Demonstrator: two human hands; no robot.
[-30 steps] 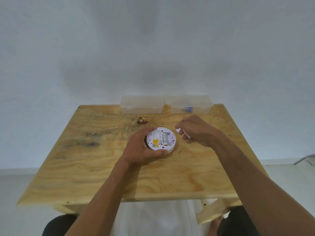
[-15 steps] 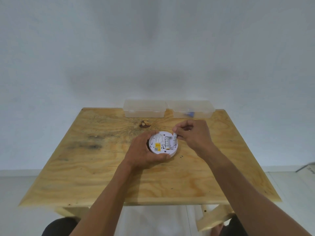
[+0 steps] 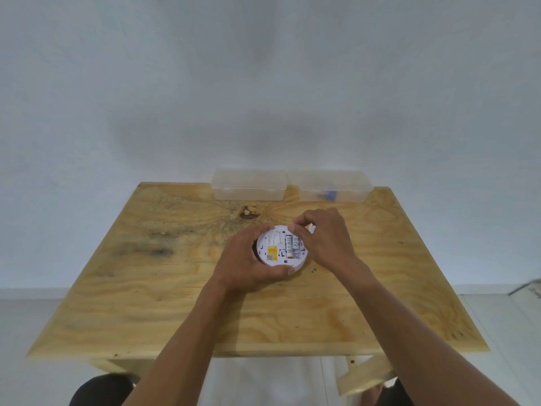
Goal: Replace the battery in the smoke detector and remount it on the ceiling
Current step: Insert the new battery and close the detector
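Hands meet over a wooden table in the head camera's view, the only view given. The left hand cups the white smoke detector from its left and near side, fingers curled round the rim and the thumb pressed against the near edge. The detector lies back-up near the middle of the table, its battery bay open, with a yellow label on the near left of the back. One battery lies lengthwise in the bay. The right hand comes in from the right, fingers bunched narrow, fingertips pressing at the far end of the bay; what they pinch I cannot tell. At the table's far edge, well apart from the hands, two clear plastic boxes stand side by side: the left box and the right box, which has something small and blue inside.
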